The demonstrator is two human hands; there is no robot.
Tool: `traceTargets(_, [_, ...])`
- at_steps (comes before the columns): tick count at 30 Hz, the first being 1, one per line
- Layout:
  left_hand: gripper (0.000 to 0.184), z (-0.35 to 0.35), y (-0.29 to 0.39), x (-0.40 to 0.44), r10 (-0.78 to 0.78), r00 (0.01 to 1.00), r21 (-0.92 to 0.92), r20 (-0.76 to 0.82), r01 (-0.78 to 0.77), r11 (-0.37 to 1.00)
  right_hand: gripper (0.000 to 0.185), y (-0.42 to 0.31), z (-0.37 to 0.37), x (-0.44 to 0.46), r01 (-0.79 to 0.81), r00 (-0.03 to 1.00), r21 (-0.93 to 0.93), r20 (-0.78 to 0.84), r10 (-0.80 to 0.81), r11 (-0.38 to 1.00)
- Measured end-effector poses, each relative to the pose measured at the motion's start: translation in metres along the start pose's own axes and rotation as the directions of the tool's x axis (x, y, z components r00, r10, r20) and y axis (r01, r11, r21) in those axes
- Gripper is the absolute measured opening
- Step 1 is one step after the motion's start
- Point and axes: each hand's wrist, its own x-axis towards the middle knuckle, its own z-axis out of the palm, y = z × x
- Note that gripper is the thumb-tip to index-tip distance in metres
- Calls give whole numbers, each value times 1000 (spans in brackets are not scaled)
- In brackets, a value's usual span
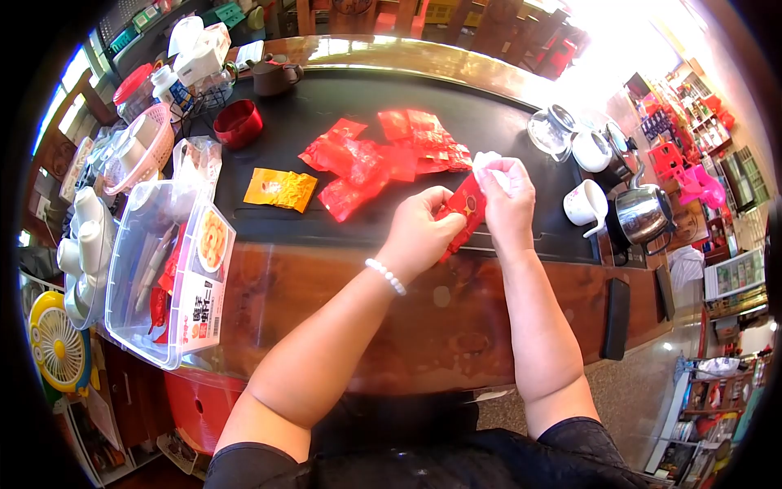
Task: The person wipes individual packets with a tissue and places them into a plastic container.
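My left hand (419, 222), with a white bead bracelet at the wrist, is closed on the lower part of a small red packet (467, 204). My right hand (511, 202) pinches a crumpled white tissue (487, 160) against the packet's upper end. Just beyond my hands lies a loose pile of shiny red packets (362, 160) on the black tray (342, 98). An orange-yellow packet (280, 189) rests apart from them, to the left of the pile.
At left stand a clear plastic box (130, 269) with red packets inside, a pink basket (155, 159) of cups and a red bowl (238, 124). A brown teapot (275, 77) is behind. To the right are a glass pot (552, 132), white cup (583, 202), metal kettle (643, 213) and phone (617, 318).
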Motion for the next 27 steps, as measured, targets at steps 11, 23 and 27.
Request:
traceTargets(11, [29,-7,-7,13,-72,961,-374,-265,-34,927,17,-13,-1,-1,-468,883,709,395,254,527])
traceTargets(23, [31,-1,-1,4,75,996,-178,-47,-82,981,16,-16,14,-12,-212,976,415,141,168,885])
traceTargets(27, [27,-1,-1,4,53,998,-257,-45,-63,964,17,-7,5,-1,-217,970,474,10,241,853])
